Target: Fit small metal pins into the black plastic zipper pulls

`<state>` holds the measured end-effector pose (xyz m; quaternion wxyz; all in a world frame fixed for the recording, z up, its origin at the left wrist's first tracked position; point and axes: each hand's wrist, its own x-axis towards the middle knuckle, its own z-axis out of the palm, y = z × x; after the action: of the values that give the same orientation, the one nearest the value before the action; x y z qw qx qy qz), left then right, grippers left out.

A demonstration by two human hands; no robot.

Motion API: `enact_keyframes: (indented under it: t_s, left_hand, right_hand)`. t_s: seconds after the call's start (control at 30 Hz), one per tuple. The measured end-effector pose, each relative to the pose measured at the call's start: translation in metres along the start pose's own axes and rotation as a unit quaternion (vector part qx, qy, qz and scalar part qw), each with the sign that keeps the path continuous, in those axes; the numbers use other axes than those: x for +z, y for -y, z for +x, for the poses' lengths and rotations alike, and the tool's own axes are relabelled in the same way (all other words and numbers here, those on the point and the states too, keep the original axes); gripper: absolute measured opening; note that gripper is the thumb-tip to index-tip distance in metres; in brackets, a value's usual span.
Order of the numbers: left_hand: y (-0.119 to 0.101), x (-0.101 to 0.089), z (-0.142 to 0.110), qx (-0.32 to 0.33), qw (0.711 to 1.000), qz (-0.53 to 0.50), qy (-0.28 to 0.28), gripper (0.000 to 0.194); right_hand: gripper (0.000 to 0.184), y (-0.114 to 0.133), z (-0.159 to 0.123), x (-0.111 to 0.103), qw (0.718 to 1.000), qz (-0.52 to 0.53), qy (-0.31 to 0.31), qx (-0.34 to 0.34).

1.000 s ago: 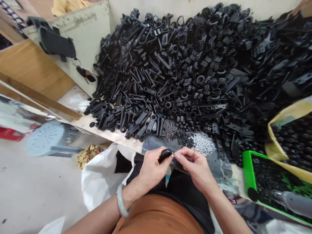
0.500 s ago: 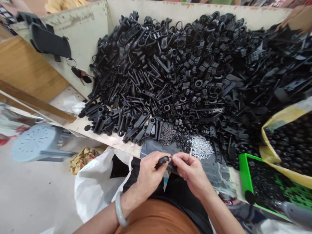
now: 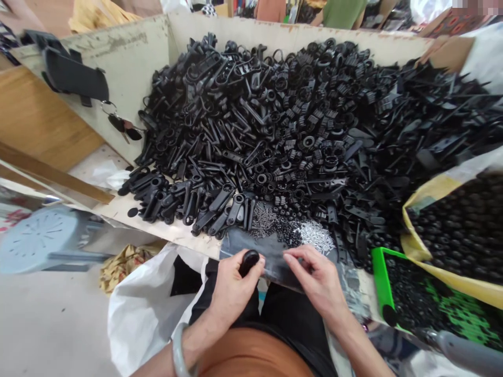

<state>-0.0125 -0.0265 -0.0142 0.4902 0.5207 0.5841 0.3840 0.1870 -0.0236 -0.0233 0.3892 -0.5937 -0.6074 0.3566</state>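
My left hand (image 3: 231, 285) is closed around a black plastic part (image 3: 249, 262), whose rounded end sticks up between thumb and fingers. To its right, my right hand (image 3: 318, 280) is closed, thumb and forefinger nearly together; anything between them is too small to make out. The two hands are apart over the front edge of a dark mat (image 3: 275, 264). Just beyond the right hand lie silver pins (image 3: 316, 236), small black pieces (image 3: 290, 231) and small dull grey pieces (image 3: 264, 222).
A heap of black plastic parts (image 3: 243, 120) fills the walled bench. At the right are a green tray (image 3: 380, 280) and a yellow-edged bag (image 3: 416, 246) of black balls. A phone holder with keys (image 3: 124, 128) hangs left. Below stand a blue stool (image 3: 39, 238) and a white sack (image 3: 135, 319).
My hands have moved apart, the right one away from the black part held in the left. The view has tilted up and turned slightly right.
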Motion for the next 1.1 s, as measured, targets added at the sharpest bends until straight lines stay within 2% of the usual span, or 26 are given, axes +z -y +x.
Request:
enact_keyframes:
  t_s: [0.1,0.27,0.33,0.5,0.6,0.7,0.8,0.93,1.1]
  left_hand:
    - [-0.004,0.003,0.0,-0.088,0.992,-0.09,0.021,0.03]
    - [-0.013,0.01,0.0,-0.185,0.954,-0.232,0.033,0.032]
    - [-0.015,0.012,0.001,-0.214,0.938,-0.272,0.027,0.036]
    - [-0.012,0.014,0.005,-0.251,0.913,-0.322,0.013,0.038]
    - [-0.011,0.016,0.006,-0.254,0.91,-0.327,0.016,0.035]
    - [-0.012,0.019,0.005,-0.247,0.91,-0.331,0.023,0.033]
    - [-0.016,0.019,0.005,-0.241,0.906,-0.347,0.023,0.032]
    - [-0.021,0.02,0.006,-0.253,0.884,-0.391,0.028,0.033]
    - [-0.022,0.023,0.005,-0.253,0.875,-0.411,0.039,0.03]
  right_hand:
    - [0.017,-0.012,0.004,-0.018,0.99,-0.118,-0.049,-0.059]
    - [0.025,-0.015,0.019,-0.013,0.942,-0.29,-0.007,-0.166]
    - [0.03,-0.016,0.024,-0.007,0.926,-0.328,0.001,-0.184]
    - [0.033,-0.02,0.025,-0.004,0.915,-0.356,0.018,-0.192]
    - [0.029,-0.019,0.023,-0.005,0.938,-0.304,0.018,-0.166]
    - [0.021,-0.012,0.019,-0.002,0.975,-0.177,0.01,-0.132]
    - [0.013,-0.001,0.012,0.006,0.996,-0.039,-0.009,-0.08]
    - [0.011,0.005,0.002,0.021,0.994,0.097,-0.039,-0.021]
    - [0.011,0.002,-0.003,0.029,0.986,0.148,-0.07,-0.005]
